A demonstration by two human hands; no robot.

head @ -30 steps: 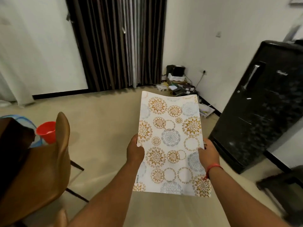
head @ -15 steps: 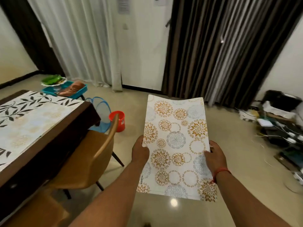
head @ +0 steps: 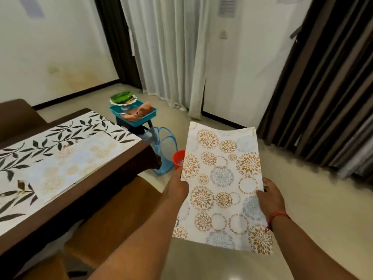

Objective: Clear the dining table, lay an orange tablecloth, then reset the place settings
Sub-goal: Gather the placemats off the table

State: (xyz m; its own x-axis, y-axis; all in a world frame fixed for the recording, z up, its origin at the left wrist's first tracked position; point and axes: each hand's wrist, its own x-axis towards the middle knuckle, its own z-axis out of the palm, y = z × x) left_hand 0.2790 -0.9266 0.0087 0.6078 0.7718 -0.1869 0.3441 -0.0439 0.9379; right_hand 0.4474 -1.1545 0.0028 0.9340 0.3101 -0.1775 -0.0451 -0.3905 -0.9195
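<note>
A white placemat (head: 222,182) printed with orange and blue-grey flower circles is held out flat in front of me, above the floor. My left hand (head: 178,186) grips its left edge and my right hand (head: 269,197), with a red thread at the wrist, grips its right edge. At the left stands the dining table (head: 113,178) under a dark brown cloth. On the table lies a leaf-patterned mat (head: 40,150) with another pale circle-patterned placemat (head: 76,158) on top of it.
A tan chair (head: 121,215) stands tucked at the table's near side, just left of my arms. Beyond the table's corner are a teal tray (head: 137,120) with a green dish, a blue mesh basket (head: 163,146) and a red bucket (head: 178,158). Curtains hang behind.
My view has swung left from the black fridge to the dining table, which now fills the left side. Both hands keep the same grip on the placemat.
</note>
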